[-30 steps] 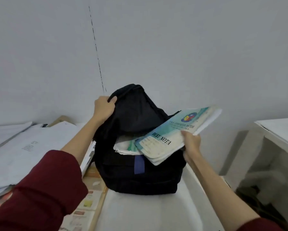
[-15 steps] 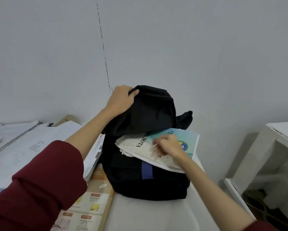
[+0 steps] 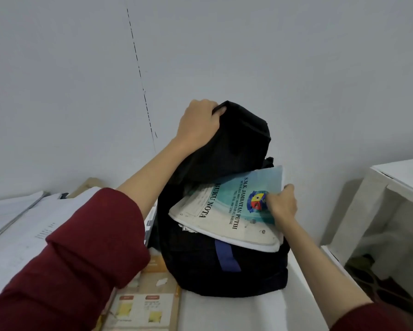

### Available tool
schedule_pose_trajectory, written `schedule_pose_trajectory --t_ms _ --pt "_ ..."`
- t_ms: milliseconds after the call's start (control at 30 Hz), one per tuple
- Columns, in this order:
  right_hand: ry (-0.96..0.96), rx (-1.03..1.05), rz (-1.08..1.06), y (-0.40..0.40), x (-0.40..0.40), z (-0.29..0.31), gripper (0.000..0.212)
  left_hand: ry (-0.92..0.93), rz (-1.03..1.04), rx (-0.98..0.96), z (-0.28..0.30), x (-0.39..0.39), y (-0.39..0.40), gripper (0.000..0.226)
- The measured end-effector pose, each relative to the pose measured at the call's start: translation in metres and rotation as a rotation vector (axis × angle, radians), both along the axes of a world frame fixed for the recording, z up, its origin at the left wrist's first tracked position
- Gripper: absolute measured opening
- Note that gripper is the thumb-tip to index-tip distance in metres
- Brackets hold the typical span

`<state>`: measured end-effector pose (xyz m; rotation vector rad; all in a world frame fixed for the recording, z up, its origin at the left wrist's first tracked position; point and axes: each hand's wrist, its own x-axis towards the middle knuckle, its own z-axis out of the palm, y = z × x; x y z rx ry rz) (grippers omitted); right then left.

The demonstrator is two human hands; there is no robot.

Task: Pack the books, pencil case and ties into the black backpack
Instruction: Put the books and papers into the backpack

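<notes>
The black backpack [image 3: 224, 266] stands upright on a white surface against the wall. My left hand [image 3: 198, 123] grips its top flap and holds it lifted. A stack of books, the top one a teal and white notebook [image 3: 224, 211] marked "BUKU NOTA", lies tilted in the bag's mouth, partly inside and partly sticking out to the right. My right hand [image 3: 280, 204] grips the stack at its right edge, thumb over the far side. No pencil case or ties show.
Piles of white papers [image 3: 21, 225] lie at the left. An orange printed sheet [image 3: 148, 304] lies beside the bag's left base. A white side table [image 3: 396, 187] stands at the right, with a gap and dark floor below.
The books went from being held out to the right of the bag into its mouth. My right hand shifted from the cover's middle to the right edge. The left hand kept the flap raised.
</notes>
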<state>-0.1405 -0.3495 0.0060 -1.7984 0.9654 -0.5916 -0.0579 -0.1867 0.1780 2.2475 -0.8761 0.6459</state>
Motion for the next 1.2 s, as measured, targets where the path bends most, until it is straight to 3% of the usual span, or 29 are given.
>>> schedule_pose_trajectory --t_ms 67,233,300,367,433,533,600,633,700,733,933,1133,1200 --pt "-0.062 0.063 -0.07 0.008 -0.006 0.006 0.021 0.012 -0.018 -0.022 0.006 0.003 -0.002 0.049" --pt "-0.289 0.478 -0.391 0.042 -0.014 -0.021 0.025 0.031 -0.046 -0.046 0.008 0.009 -0.001 0.049" --pt "-0.382 0.659 -0.354 0.061 -0.002 -0.032 0.033 0.036 -0.064 -0.039 0.006 0.008 -0.002 0.049" --pt "-0.403 0.791 -0.163 0.076 0.009 -0.036 0.043 0.044 -0.076 -0.046 0.005 0.008 -0.002 0.049" --pt "-0.157 0.574 0.09 0.082 0.008 -0.031 0.047 0.051 -0.086 -0.06 0.004 0.01 -0.001 0.05" --pt "0.314 -0.209 0.203 0.071 -0.006 -0.026 0.037 0.063 -0.117 -0.062 0.004 0.011 0.003 0.05" --pt "0.348 -0.68 0.296 0.063 -0.006 -0.025 0.042 0.067 -0.126 -0.053 0.003 0.013 0.006 0.05" --pt "0.371 -0.79 0.447 0.06 -0.002 -0.024 0.055 0.068 -0.131 -0.047 0.002 0.012 0.008 0.051" --pt "0.521 -0.855 0.796 0.06 0.01 -0.027 0.077 0.072 -0.142 -0.039 0.001 0.012 0.009 0.05" --pt "0.598 -0.864 0.885 0.061 0.014 -0.034 0.077 0.072 -0.145 -0.037 0.0 0.011 0.01 0.05" --pt "0.671 -0.942 0.781 0.07 0.032 -0.054 0.069 0.071 -0.144 -0.061 0.0 0.018 0.015 0.051" --pt "0.615 -0.697 0.817 0.054 0.039 -0.031 0.08 0.075 -0.152 -0.063 -0.003 0.02 0.012 0.05" --pt "0.635 -0.782 0.748 0.042 0.033 -0.037 0.077 0.073 -0.147 -0.065 -0.005 0.022 0.011 0.05"
